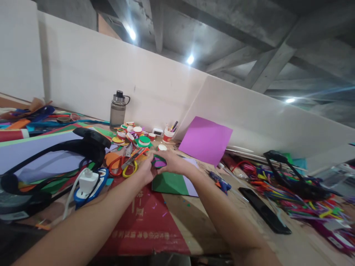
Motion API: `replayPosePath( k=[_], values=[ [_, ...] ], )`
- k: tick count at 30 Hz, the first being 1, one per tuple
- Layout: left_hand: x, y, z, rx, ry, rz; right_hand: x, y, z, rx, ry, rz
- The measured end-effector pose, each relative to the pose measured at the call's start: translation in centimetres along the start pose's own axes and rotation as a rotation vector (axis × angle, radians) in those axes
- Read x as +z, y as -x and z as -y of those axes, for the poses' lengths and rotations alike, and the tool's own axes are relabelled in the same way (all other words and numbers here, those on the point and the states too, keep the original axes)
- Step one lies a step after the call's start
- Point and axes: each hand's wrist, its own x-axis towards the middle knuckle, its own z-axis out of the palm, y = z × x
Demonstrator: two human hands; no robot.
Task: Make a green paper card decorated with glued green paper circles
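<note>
A small purple and green piece [159,162], apparently craft paper, is between my two hands above the work surface. My right hand [174,162] curves around its right side with thumb and fingers closed on it. At its left edge, my left hand [145,172] has its fingers pressed together; their tips are partly hidden. Under my right hand lies a green sheet [172,184] beside a lilac one. Two pairs of scissors rest left of my left hand, one with red handles [115,166] and one with yellow handles [130,169].
Small paper hats [144,141] cluster behind my hands, near a grey bottle [118,111] and a pen cup [168,135]. A purple sheet [206,140] leans on the wall. A black headset [91,138] and power strip [91,186] lie left; a glue gun [219,181] and phone [263,210] right.
</note>
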Motion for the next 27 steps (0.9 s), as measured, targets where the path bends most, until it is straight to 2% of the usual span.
replayPosePath(
  k=[7, 9, 12, 15, 20, 25, 27],
  values=[
    [-0.1, -0.1, 0.2, -0.082, -0.062, 0.032, 4.3, 2.8, -0.7, 0.110, -0.189, -0.245],
    [-0.2, -0.2, 0.2, -0.077, -0.072, 0.025, 5.1, 2.8, -1.2, 0.146, -0.279, -0.341],
    [-0.3, -0.1, 0.4, -0.035, -0.090, 0.037, 5.8, 2.5, -2.1, 0.299, -0.444, -0.524],
    [-0.4, 0.0, 0.5, 0.003, -0.133, 0.067, 6.1, 2.3, -2.8, 0.418, -0.576, -0.625],
    [-0.4, 0.1, 0.6, 0.042, -0.166, 0.133, 5.9, 2.3, -2.7, 0.441, -0.657, -0.612],
    [-0.1, 0.3, 0.5, 0.052, -0.188, 0.061, 6.0, 2.2, -1.9, 0.397, -0.723, -0.528],
    [0.2, 0.4, 0.4, 0.048, -0.179, 0.070, 6.1, 2.1, -1.9, 0.389, -0.733, -0.523]
  ],
)
